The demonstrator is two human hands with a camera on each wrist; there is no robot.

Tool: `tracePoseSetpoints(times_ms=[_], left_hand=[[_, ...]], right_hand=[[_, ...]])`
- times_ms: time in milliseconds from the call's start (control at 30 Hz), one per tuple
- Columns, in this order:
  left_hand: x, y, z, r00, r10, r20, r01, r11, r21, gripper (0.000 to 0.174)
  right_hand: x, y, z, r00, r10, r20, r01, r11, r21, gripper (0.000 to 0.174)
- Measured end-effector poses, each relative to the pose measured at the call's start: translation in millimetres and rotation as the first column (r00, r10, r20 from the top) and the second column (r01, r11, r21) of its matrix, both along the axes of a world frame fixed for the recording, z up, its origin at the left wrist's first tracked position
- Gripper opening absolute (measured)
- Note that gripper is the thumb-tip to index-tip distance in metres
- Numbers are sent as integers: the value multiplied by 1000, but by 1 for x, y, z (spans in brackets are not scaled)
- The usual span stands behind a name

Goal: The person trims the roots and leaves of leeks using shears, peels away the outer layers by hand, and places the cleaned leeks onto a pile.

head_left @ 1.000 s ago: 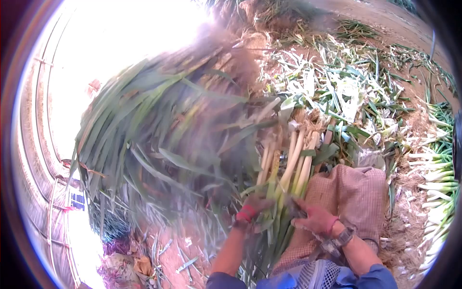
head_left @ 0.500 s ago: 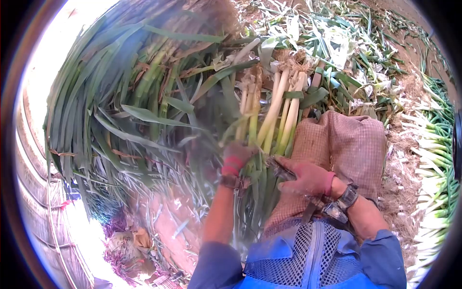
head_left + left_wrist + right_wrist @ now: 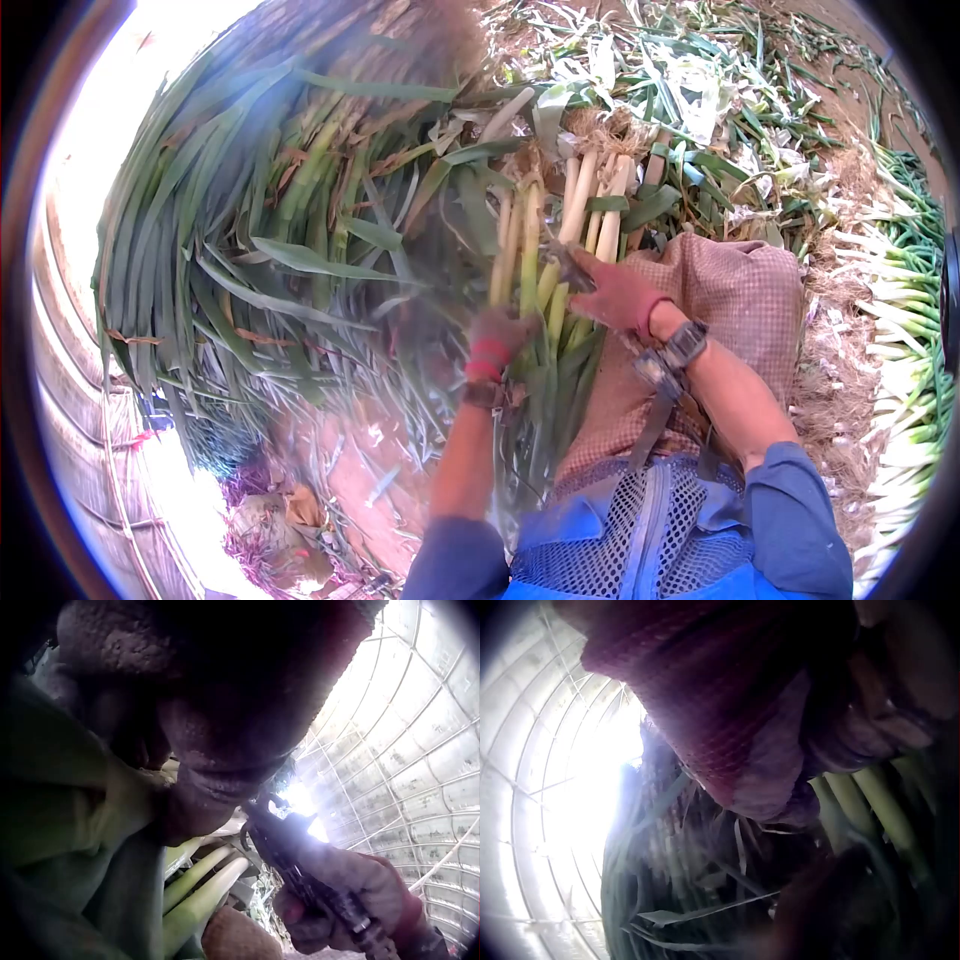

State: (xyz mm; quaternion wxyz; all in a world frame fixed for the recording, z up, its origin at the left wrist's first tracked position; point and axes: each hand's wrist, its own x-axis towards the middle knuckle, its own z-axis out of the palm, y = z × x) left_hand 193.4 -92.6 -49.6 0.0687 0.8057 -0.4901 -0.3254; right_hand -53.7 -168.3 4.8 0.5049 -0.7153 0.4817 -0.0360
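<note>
In front of the body, over the lap: left hand [image 3: 497, 340], gloved, fingers curled round a bundle of long green onions [image 3: 523, 255], white root ends pointing away. Right hand [image 3: 615, 293], gloved, just right of the left hand and touching the stalks further up; it grips a dark tool [image 3: 289, 851], type unclear. Wristwatch [image 3: 685, 345] behind the right hand, face too small to read. Checked cloth [image 3: 745, 290] under the right hand. Left of the left hand: heap of leafy onions [image 3: 270, 220]. Far right: trimmed stalks [image 3: 900, 300]. Beyond both hands: leaf trimmings [image 3: 690, 90].
</note>
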Motion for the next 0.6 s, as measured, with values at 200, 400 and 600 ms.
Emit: tracePoseSetpoints(times_ms=[200,400,600], left_hand=[[-1,4,-2,997,-4,-72,3,1000,-20,49],[-6,11,4,998,-25,-59,22,999,-40,47],[-6,11,2,999,-43,19,45,997,-69,45]], right_hand=[[14,-38,-10,996,-69,-63,65,996,-60,81],[17,-37,-14,995,-70,-64,63,992,-107,80],[-12,16,8,996,76,52,-80,993,89,85]])
